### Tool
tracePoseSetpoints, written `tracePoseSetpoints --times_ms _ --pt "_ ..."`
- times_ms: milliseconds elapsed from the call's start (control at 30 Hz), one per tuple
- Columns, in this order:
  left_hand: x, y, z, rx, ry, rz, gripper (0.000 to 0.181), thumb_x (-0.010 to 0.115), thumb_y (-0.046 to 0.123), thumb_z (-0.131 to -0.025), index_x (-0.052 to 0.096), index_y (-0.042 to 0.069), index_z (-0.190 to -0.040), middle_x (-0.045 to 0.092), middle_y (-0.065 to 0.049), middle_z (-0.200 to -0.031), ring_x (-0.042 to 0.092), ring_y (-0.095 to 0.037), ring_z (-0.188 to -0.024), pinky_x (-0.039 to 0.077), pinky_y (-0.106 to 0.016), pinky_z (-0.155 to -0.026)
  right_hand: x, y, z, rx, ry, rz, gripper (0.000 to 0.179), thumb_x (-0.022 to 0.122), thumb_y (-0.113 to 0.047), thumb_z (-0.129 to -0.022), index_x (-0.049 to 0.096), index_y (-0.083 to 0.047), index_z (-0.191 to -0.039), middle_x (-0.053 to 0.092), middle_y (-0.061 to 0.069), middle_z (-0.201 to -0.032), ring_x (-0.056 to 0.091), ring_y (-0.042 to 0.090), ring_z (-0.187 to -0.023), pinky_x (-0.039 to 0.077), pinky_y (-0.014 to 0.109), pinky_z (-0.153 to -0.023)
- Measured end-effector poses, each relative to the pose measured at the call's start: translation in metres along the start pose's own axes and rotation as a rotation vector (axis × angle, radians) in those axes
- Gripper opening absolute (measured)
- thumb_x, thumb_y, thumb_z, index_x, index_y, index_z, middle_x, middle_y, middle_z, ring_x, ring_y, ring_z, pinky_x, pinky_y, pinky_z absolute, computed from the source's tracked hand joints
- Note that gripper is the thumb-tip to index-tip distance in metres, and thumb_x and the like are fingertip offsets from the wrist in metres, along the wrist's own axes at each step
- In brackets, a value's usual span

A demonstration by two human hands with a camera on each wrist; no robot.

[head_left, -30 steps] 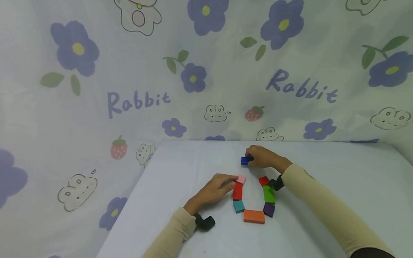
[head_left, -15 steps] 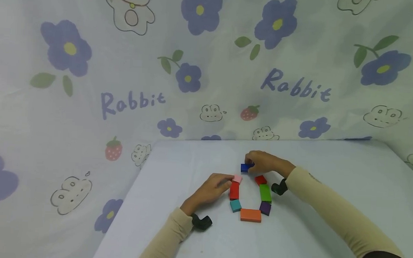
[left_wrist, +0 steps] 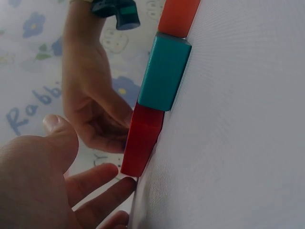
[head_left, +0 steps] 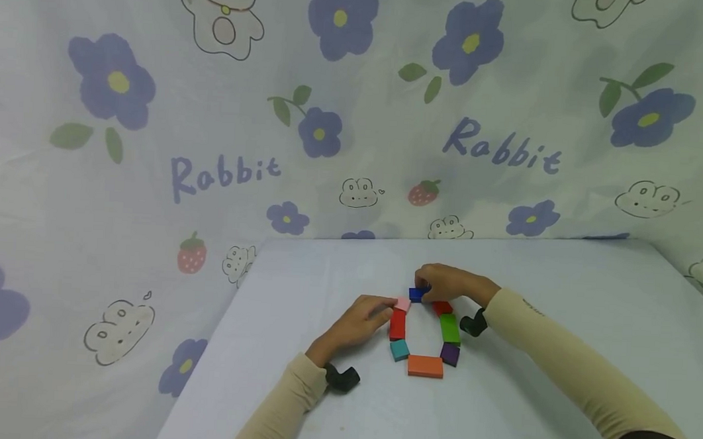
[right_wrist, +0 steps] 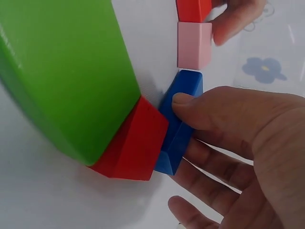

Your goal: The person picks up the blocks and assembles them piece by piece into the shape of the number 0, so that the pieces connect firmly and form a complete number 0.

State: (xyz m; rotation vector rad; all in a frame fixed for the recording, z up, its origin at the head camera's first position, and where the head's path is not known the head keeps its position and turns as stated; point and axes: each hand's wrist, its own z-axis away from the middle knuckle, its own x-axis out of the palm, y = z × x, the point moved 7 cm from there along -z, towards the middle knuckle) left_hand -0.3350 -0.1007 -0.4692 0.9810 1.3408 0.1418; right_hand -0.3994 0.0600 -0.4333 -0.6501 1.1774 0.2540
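At the far end of a ring of blocks, my right hand point(head_left: 445, 282) pinches a blue block point(head_left: 417, 294). In the right wrist view the thumb presses that blue block point(right_wrist: 176, 138) from one side, fingers on the other. One end of it meets a small red block point(right_wrist: 138, 148); the other lies close to a pink block point(right_wrist: 193, 45). My left hand point(head_left: 358, 322) rests at the ring's left side, fingertips touching or very near the pink block point(head_left: 403, 304). In the left wrist view its fingers point(left_wrist: 95, 183) lie fairly straight beside a longer red block point(left_wrist: 142, 140).
Around the ring are a green block point(head_left: 450, 329), a purple block point(head_left: 450, 354), an orange block point(head_left: 425, 366) and a teal block point(head_left: 399, 350). They lie on a white table point(head_left: 515, 400). A patterned curtain point(head_left: 391, 148) hangs behind it.
My right hand has brought the blue block nearer to me, from beyond the ring to its far end between the pink and small red blocks. The left hand has barely moved.
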Motion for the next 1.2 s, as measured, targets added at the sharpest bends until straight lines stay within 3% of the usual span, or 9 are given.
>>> tracePoseSetpoints --times_ms 567,800,967,1200 --pt "0.004 -0.003 -0.003 -0.023 -0.011 0.000 0.051 0.036 0.055 -0.094 0.049 0.026 -0.134 0.050 0.009 -0.136 0.037 -0.017 -0.130 0.033 -0.045 -0.107 0.003 0.004 0.001 0.022 -0.002 -0.041 0.028 0.072 -0.021 -0.081 0.064 -0.013 -0.106 0.062 -0.001 -0.099 0.056 0.012 -0.089 0.052 0.032 -0.086" --pt "0.003 -0.004 -0.006 -0.037 -0.012 0.033 0.047 0.036 0.052 -0.096 0.048 0.027 -0.134 0.049 0.008 -0.137 0.039 -0.019 -0.130 0.033 -0.048 -0.107 -0.006 0.015 0.017 -0.014 0.089 -0.125 0.033 0.066 -0.022 -0.086 0.061 -0.012 -0.117 0.063 0.003 -0.111 0.059 0.018 -0.102 0.053 0.033 -0.085" --pt "-0.009 -0.011 -0.007 -0.070 -0.003 0.095 0.048 0.034 0.052 -0.096 0.047 0.026 -0.135 0.050 0.007 -0.136 0.044 -0.019 -0.130 0.037 -0.046 -0.105 -0.015 0.031 0.039 0.002 0.217 -0.202 0.030 0.063 -0.023 -0.088 0.062 -0.012 -0.115 0.064 0.001 -0.107 0.059 0.018 -0.099 0.054 0.035 -0.082" --pt "-0.046 -0.032 0.007 -0.151 0.071 0.084 0.050 0.035 0.055 -0.095 0.051 0.026 -0.131 0.051 0.008 -0.135 0.040 -0.019 -0.132 0.034 -0.047 -0.107 -0.015 0.062 0.076 -0.006 0.331 -0.188 0.027 0.061 -0.023 -0.090 0.064 -0.008 -0.112 0.065 0.000 -0.101 0.059 0.016 -0.092 0.053 0.035 -0.080"
